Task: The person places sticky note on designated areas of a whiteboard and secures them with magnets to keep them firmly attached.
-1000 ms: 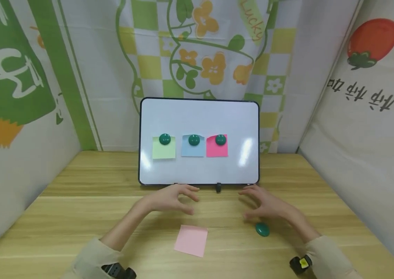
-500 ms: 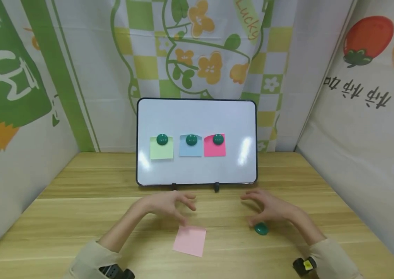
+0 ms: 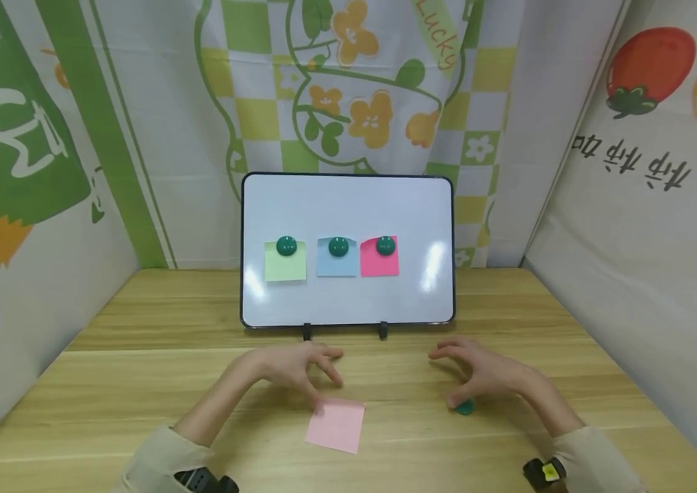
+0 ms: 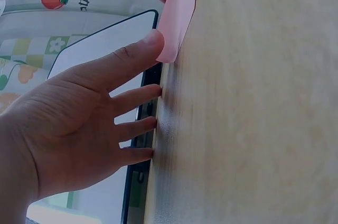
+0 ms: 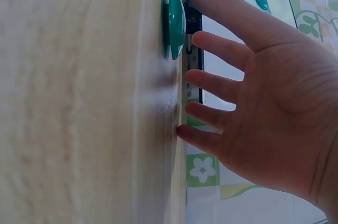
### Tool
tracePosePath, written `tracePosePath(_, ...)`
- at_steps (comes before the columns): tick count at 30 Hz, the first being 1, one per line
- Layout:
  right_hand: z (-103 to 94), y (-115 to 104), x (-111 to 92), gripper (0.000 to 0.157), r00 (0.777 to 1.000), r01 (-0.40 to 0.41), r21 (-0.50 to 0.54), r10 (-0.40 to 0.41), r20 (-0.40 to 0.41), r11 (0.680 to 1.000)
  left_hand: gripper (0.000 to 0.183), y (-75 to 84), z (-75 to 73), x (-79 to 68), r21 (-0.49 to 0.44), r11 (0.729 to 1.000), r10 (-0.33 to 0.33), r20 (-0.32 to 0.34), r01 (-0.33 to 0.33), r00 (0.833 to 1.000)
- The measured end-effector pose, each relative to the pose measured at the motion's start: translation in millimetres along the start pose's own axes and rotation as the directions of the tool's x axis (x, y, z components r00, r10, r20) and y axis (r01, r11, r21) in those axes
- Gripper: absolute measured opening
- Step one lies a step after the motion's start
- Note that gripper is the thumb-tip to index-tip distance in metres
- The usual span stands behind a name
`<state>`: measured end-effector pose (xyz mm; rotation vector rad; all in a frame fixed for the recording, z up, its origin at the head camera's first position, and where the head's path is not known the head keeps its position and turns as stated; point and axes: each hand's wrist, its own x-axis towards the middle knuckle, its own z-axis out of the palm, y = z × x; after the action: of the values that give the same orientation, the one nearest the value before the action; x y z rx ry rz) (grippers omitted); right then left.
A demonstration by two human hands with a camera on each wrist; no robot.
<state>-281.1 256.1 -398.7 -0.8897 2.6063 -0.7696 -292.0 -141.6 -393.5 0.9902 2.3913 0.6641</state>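
On the wooden table lies a pale pink sticky note (image 3: 337, 429). My left hand (image 3: 289, 366) reaches over its far left corner, thumb tip at the paper. In the left wrist view the thumb meets the edge of the note (image 4: 178, 18), while the spread fingers point down to the tabletop. To the right, my right hand (image 3: 495, 370) hovers around a round green magnet (image 3: 465, 407), which its thumb partly covers in the head view. The right wrist view has the magnet (image 5: 177, 26) beside the thumb and fingers, with nothing gripped.
A black-framed whiteboard (image 3: 348, 205) stands behind the hands on small black feet (image 3: 383, 331). Green magnets hold a light green note (image 3: 285, 269), a blue note (image 3: 336, 267) and a bright pink note (image 3: 379, 266) on it. Patterned curtains (image 3: 163, 103) enclose the table (image 3: 188, 308).
My left hand has come down and toward me, its thumb now at the pale pink note. The right hand has lowered, its thumb now over part of the loose magnet.
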Motion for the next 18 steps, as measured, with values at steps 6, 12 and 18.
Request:
tracePosePath(6,-1.0,1,-4,0.081,0.999,0.028,-0.002,-0.028,0.022,1.0,0.018,-1.8,0.9,0.7,-0.015,1.0,-0.008,-0.014,0.008,1.0)
tracePosePath(12,-0.9,-1,-8,0.082,0.999,0.009,0.003,-0.009,0.054,1.0,0.009,-3.2,1.7,1.4,-0.02,1.0,-0.004,-0.037,0.004,0.999)
tracePosePath(18,-2.3,-4,-11,0.085,0.995,-0.028,0.027,0.026,0.091,0.999,0.003,-1.9,0.1,1.9,-0.018,1.0,-0.003,-0.041,0.002,0.999)
